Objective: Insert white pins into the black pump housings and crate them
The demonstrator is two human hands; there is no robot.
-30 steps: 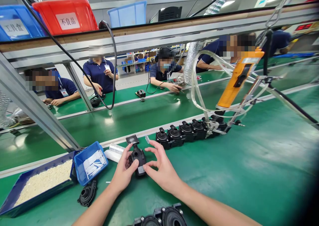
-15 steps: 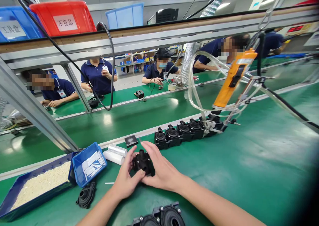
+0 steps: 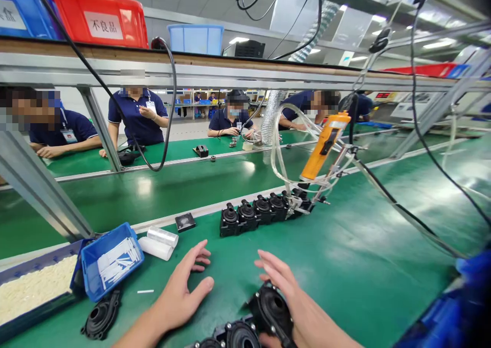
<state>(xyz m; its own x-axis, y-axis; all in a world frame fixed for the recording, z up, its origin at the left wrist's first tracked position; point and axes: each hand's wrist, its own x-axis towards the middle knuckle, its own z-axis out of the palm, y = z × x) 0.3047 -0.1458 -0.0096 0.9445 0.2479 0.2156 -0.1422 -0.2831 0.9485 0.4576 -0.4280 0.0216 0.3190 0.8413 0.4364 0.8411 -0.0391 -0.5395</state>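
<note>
My left hand [image 3: 184, 289] is held above the green bench with its thumb and fingers apart and nothing in it. In my right hand [image 3: 293, 302] is a black pump housing [image 3: 271, 307], tilted, with a round ribbed opening facing up. It is close beside more black pump housings [image 3: 240, 333] at the bottom edge, which are partly cut off; whether they touch cannot be made out. A loose black pump cover [image 3: 100, 315] lies left of my left hand, near a thin white stick [image 3: 145, 291].
Several black pump units [image 3: 247, 214] stand in a row along the rail, below an orange power screwdriver [image 3: 324, 146] on a stand with hoses. At left are a blue bin of white sticks [image 3: 90, 274], a tray of pale pieces [image 3: 72, 297], white rolls [image 3: 157, 246] and a black block [image 3: 185, 222].
Both hands were round one pump housing in front of me. The left hand has let go and opened; the right has carried a housing down toward the others. The view has shifted right.
</note>
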